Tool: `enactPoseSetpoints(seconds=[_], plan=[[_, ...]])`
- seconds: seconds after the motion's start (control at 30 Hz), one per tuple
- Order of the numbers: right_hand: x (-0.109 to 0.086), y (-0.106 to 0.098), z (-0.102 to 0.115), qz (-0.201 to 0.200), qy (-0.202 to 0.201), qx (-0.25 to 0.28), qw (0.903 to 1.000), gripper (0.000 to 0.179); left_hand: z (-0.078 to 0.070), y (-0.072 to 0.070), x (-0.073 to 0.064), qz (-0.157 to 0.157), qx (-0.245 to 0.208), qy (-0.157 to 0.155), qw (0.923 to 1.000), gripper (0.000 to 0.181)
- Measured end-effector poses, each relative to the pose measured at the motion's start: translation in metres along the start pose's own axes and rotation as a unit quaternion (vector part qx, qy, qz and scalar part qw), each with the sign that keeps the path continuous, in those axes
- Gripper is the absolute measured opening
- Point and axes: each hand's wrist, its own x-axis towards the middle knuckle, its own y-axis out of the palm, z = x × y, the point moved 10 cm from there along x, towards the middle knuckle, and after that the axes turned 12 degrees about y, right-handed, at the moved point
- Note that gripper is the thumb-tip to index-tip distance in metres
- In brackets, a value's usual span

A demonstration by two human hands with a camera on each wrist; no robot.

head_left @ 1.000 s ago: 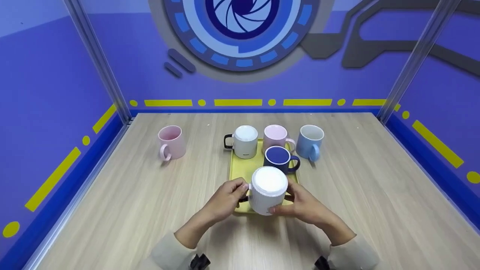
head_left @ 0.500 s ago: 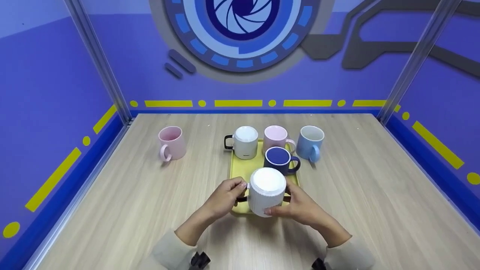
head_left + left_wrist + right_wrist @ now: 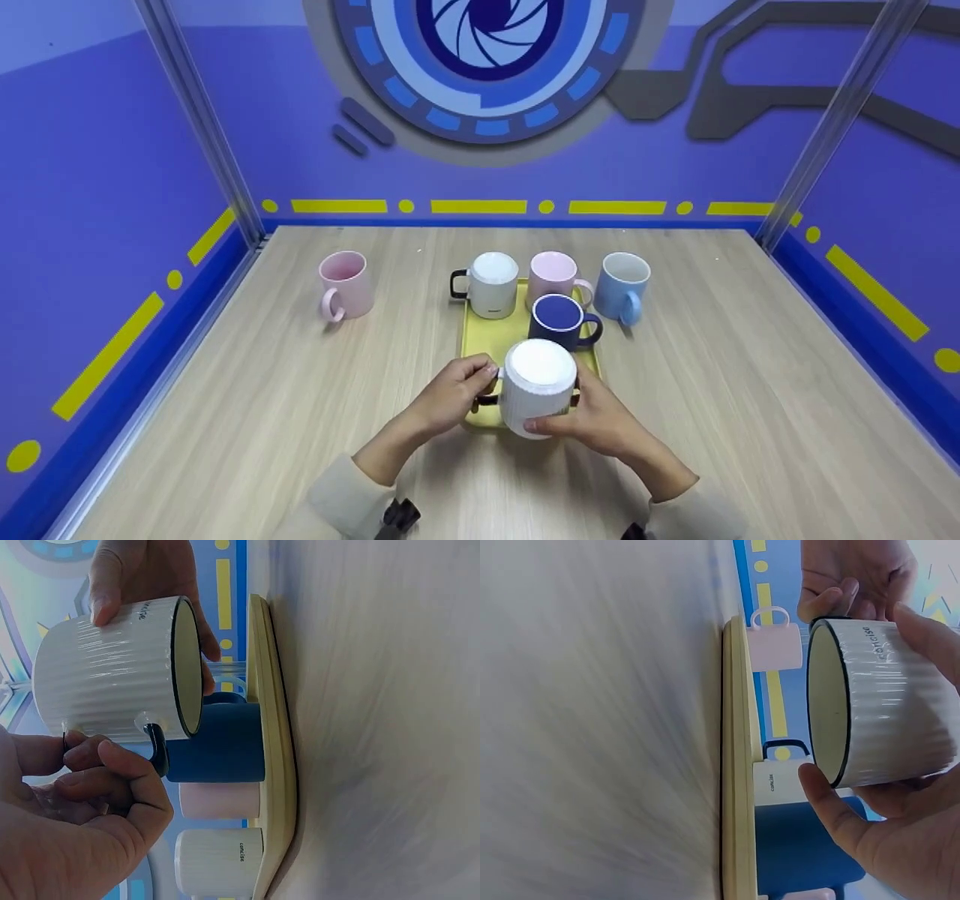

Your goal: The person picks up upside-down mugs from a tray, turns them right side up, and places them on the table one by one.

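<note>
A ribbed white mug [image 3: 536, 401] with a black rim is held upside down over the near end of a yellow tray [image 3: 480, 341]. My left hand [image 3: 450, 394] pinches its black handle [image 3: 157, 750]. My right hand [image 3: 604, 420] grips the body from the other side, thumb across the front; in the right wrist view one of its fingers reaches the rim. The mug's mouth faces the tray, apart from it. Behind it on the tray stand a navy mug [image 3: 556, 319], a pink mug [image 3: 551, 274] and another white mug [image 3: 493, 289], seemingly bottom up.
Right of the tray, a light blue mug [image 3: 621, 289] stands upright on the wooden table [image 3: 262, 405]. A second pink mug [image 3: 349, 289] is upright at the far left. Purple panels [image 3: 480, 176] wall in the back and sides.
The white mug has come down very slightly over the tray. My right thumb has slid a little to the left across its front; the left hand keeps its hold on the handle.
</note>
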Motion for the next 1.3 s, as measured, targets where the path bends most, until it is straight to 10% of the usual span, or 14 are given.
enactPoseSetpoints(seconds=[0.3, 0.63, 0.77, 1.03, 1.3], plan=[[0.000, -0.005, -0.007, -0.025, 0.030, 0.021, 0.9990, 0.090, -0.006, -0.005, -0.002, -0.010, 0.106, 0.034, 0.9937, 0.026], [0.001, -0.011, -0.009, -0.033, 0.039, 0.034, 0.9981, 0.080, -0.030, -0.012, -0.010, -0.028, 0.281, 0.144, 0.9484, 0.036], [0.001, -0.013, -0.011, -0.037, 0.049, 0.032, 0.9976, 0.076, -0.045, -0.010, -0.017, -0.027, 0.358, 0.224, 0.9060, 0.057], [0.002, -0.012, -0.012, -0.027, 0.071, 0.055, 0.9956, 0.064, -0.058, 0.006, -0.028, 0.021, 0.505, 0.336, 0.7947, 0.049], [0.002, -0.011, -0.011, -0.021, 0.098, 0.053, 0.9936, 0.060, -0.051, 0.015, -0.025, 0.063, 0.572, 0.327, 0.7498, 0.032]])
